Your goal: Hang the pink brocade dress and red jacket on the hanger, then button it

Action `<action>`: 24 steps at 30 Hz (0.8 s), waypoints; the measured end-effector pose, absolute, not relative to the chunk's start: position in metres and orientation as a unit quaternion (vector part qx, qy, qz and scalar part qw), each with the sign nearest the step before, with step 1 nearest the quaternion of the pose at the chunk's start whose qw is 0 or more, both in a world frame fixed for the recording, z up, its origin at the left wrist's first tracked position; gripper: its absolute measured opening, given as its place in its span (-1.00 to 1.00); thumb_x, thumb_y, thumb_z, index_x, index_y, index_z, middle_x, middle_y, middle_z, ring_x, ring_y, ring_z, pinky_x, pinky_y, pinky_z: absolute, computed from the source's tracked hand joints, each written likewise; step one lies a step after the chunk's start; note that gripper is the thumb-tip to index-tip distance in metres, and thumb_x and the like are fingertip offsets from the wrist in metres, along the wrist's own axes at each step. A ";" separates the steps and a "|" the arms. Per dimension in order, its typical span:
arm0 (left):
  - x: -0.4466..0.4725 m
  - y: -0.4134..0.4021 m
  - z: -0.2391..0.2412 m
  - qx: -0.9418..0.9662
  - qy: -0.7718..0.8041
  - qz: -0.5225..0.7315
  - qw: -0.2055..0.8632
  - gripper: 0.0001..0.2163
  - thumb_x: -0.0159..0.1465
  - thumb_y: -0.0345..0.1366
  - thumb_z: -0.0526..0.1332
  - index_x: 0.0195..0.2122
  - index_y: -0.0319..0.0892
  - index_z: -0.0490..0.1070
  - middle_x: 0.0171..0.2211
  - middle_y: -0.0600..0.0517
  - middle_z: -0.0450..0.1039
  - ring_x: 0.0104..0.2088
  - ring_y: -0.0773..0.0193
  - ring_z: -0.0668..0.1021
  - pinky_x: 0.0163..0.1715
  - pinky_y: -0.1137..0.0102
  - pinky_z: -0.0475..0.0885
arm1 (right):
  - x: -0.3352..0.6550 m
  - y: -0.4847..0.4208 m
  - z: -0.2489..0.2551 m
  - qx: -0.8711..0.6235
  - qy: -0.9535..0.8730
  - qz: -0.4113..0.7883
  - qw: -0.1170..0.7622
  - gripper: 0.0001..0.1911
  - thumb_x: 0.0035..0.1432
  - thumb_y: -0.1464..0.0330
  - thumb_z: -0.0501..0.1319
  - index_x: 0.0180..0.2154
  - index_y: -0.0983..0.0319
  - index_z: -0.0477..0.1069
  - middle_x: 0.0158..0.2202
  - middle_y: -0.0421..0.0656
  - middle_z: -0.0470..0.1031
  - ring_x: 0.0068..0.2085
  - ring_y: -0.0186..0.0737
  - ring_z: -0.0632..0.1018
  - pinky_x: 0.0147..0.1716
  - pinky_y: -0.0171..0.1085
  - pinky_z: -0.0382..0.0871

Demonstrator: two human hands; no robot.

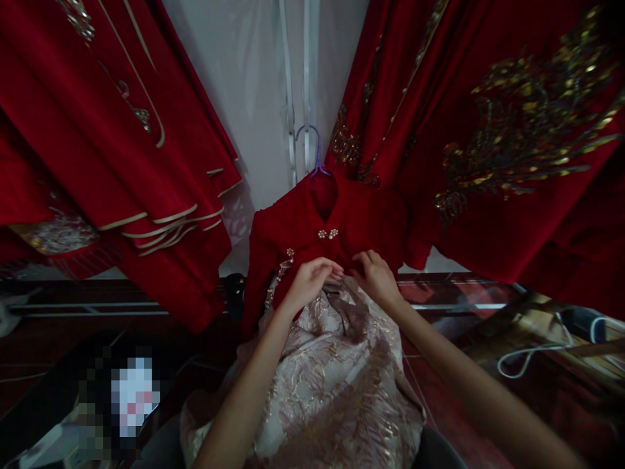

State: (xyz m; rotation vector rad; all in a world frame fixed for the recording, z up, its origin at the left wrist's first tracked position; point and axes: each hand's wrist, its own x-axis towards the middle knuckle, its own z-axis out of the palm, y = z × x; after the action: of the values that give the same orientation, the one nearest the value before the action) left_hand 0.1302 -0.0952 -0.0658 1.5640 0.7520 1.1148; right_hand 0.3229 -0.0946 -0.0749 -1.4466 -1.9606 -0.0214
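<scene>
A small red dress [297, 228] with a high collar and pearl clasps hangs on a purple hanger [315, 146] in front of me. Its pale pink and gold brocade skirt [332, 384] spreads down toward me. My left hand [310, 280] pinches the red bodice just above the skirt's waist, fingers curled on the cloth. My right hand [375, 277] grips the same waist edge a little to the right. Both hands nearly touch at the middle of the garment.
Large red robes with cream trim [122, 163] hang at the left, and red robes with gold embroidery [512, 143] at the right. A white wall with a metal rail [297, 85] is behind. A white cable [527, 355] lies on a surface at the right.
</scene>
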 end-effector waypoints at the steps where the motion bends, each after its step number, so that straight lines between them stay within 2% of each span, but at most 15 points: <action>1: 0.132 -0.094 -0.070 0.668 0.318 0.436 0.511 -0.82 0.25 -0.27 0.08 -0.25 -0.25 0.39 -0.24 -0.12 0.49 -0.25 0.28 0.56 -0.16 0.31 0.46 | 0.331 -0.092 -0.075 -0.568 -0.752 0.009 0.333 -0.86 0.09 0.38 0.13 -0.26 0.22 0.40 -0.26 -0.03 0.44 -0.21 -0.09 0.48 -0.20 -0.12 0.37; 3: 0.138 -0.090 -0.080 0.682 0.362 0.418 0.479 -0.74 0.19 -0.25 0.18 -0.13 -0.27 0.36 -0.16 -0.17 0.47 -0.18 0.21 0.54 -0.10 0.25 0.43 | 0.343 -0.085 -0.069 -0.567 -0.740 0.097 0.348 -0.87 0.15 0.34 0.08 -0.35 0.21 0.37 -0.33 -0.08 0.48 -0.29 -0.19 0.51 -0.27 -0.20 0.40; 5: 0.146 -0.083 -0.087 0.666 0.408 0.439 0.444 -0.57 0.10 -0.24 0.28 -0.02 -0.28 0.29 -0.05 -0.23 0.39 -0.09 0.14 0.50 -0.06 0.22 0.40 | 0.349 -0.080 -0.055 -0.541 -0.711 0.214 0.395 -0.87 0.16 0.31 0.07 -0.33 0.22 0.32 -0.37 -0.10 0.51 -0.35 -0.26 0.54 -0.33 -0.26 0.42; 7: 0.156 -0.076 -0.091 0.627 0.433 0.472 0.445 -0.48 0.04 -0.23 0.33 0.00 -0.29 0.25 0.02 -0.27 0.32 -0.05 0.12 0.46 -0.05 0.22 0.38 | 0.349 -0.078 -0.036 -0.508 -0.686 0.304 0.424 -0.86 0.14 0.30 0.08 -0.30 0.24 0.28 -0.39 -0.10 0.52 -0.41 -0.31 0.53 -0.39 -0.30 0.43; 10: 0.169 -0.073 -0.090 0.550 0.466 0.506 0.473 -0.54 0.04 -0.29 0.33 -0.06 -0.32 0.25 -0.11 -0.22 0.38 -0.17 0.21 0.49 -0.15 0.31 0.41 | 0.343 -0.085 -0.009 -0.471 -0.693 0.358 0.411 -0.84 0.11 0.29 0.13 -0.30 0.25 0.30 -0.39 -0.11 0.52 -0.46 -0.35 0.51 -0.44 -0.33 0.44; 13: 0.177 -0.078 -0.087 0.569 0.452 0.475 0.496 -0.71 0.09 -0.25 0.28 -0.22 -0.30 0.31 -0.33 -0.06 0.42 -0.37 0.34 0.47 -0.33 0.42 0.39 | 0.336 -0.093 0.004 -0.460 -0.711 0.342 0.407 -0.81 0.11 0.25 0.14 -0.29 0.24 0.34 -0.37 -0.10 0.52 -0.40 -0.31 0.53 -0.41 -0.32 0.45; 17: 0.174 -0.090 -0.076 0.658 0.389 0.407 0.500 -0.81 0.13 -0.21 0.20 -0.44 -0.25 0.33 -0.50 0.08 0.36 -0.48 0.39 0.39 -0.43 0.47 0.33 | 0.339 -0.079 -0.003 -0.490 -0.736 0.184 0.430 -0.76 0.14 0.20 0.12 -0.25 0.23 0.36 -0.25 -0.07 0.51 -0.24 -0.21 0.54 -0.23 -0.21 0.44; 20: 0.166 -0.101 -0.051 0.638 0.339 0.416 0.553 -0.86 0.15 -0.24 0.16 -0.42 -0.23 0.35 -0.47 0.08 0.38 -0.43 0.39 0.41 -0.39 0.49 0.35 | 0.346 -0.053 -0.015 -0.503 -0.741 0.115 0.429 -0.67 0.15 0.16 0.12 -0.14 0.24 0.33 -0.15 -0.02 0.48 -0.12 -0.16 0.51 -0.07 -0.13 0.37; 22: 0.159 -0.105 -0.028 0.587 0.305 0.448 0.602 -0.86 0.15 -0.24 0.18 -0.39 -0.22 0.35 -0.45 0.08 0.39 -0.40 0.38 0.45 -0.37 0.50 0.38 | 0.349 -0.036 -0.019 -0.516 -0.737 0.129 0.417 -0.62 0.17 0.13 0.10 -0.09 0.25 0.31 -0.11 -0.01 0.47 -0.09 -0.15 0.50 -0.02 -0.12 0.33; 24: 0.151 -0.105 -0.005 0.515 0.274 0.485 0.652 -0.86 0.12 -0.25 0.20 -0.40 -0.22 0.32 -0.50 0.10 0.38 -0.46 0.39 0.47 -0.42 0.50 0.40 | 0.350 -0.025 -0.019 -0.527 -0.729 0.151 0.411 -0.59 0.19 0.09 0.05 -0.08 0.24 0.32 -0.10 -0.03 0.48 -0.09 -0.16 0.50 -0.02 -0.12 0.32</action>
State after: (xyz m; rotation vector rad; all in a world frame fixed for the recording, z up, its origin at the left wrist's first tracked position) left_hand 0.1512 -0.1045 -0.0045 1.1686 0.6231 1.1003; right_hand 0.3499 -0.0254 -0.0185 -1.3256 -1.8338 0.3805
